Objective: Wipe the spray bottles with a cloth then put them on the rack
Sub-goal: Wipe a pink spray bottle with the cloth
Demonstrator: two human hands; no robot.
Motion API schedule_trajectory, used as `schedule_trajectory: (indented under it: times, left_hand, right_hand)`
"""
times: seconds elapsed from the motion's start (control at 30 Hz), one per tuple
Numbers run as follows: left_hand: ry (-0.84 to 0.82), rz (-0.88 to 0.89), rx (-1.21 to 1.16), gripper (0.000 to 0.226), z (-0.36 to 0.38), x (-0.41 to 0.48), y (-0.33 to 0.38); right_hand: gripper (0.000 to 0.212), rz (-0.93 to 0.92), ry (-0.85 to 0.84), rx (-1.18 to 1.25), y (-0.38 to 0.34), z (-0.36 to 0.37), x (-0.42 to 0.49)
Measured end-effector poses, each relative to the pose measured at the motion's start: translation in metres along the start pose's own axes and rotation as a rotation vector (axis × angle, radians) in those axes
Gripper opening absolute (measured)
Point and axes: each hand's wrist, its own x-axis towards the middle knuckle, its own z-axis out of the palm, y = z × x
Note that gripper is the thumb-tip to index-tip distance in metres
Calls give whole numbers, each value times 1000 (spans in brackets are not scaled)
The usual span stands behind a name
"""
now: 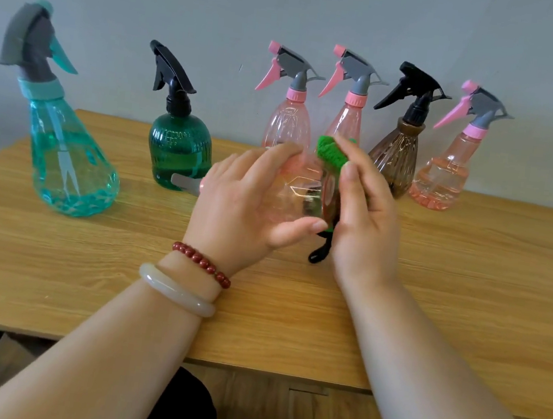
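While the left hand [245, 199] curls its fingers round a clear pink spray bottle [299, 194] above the bench [447, 297], the right hand [363, 219] pinches a green cloth [331, 153] in its fingers against it. Six more bottles [178, 150] stand beyond the fingertips, likely unwiped; no rack is visible.

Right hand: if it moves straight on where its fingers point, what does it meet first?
Probably the upright pink spray bottle behind the green cloth that the right hand holds; depth unclear.
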Motion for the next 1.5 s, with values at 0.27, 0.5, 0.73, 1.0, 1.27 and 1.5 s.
schedule_trajectory:
  times: [0.27, 0.5, 0.73, 1.0, 1.27, 1.5]
  left_hand:
    - [6, 26, 162, 76, 4, -5, -2]
    - [85, 21, 137, 70, 2, -4, 3]
    - [78, -10, 129, 64, 3, -4, 4]
    - [-180, -46, 212, 97, -10, 6, 20]
    - [-272, -56, 56, 92, -41, 28, 33]
    - [-217, 52, 64, 86, -48, 21, 42]
  right_hand:
    - [21, -87, -74, -104, 0, 1, 0]
    - [20, -157, -116, -79, -3, 0, -6]
    - [29, 445, 0, 167, -6, 6, 1]
    - [32, 212, 65, 318, -10, 4, -2]
    - [24, -10, -104, 218, -34, -2, 1]
    - [25, 261, -26, 197, -46, -2, 1]
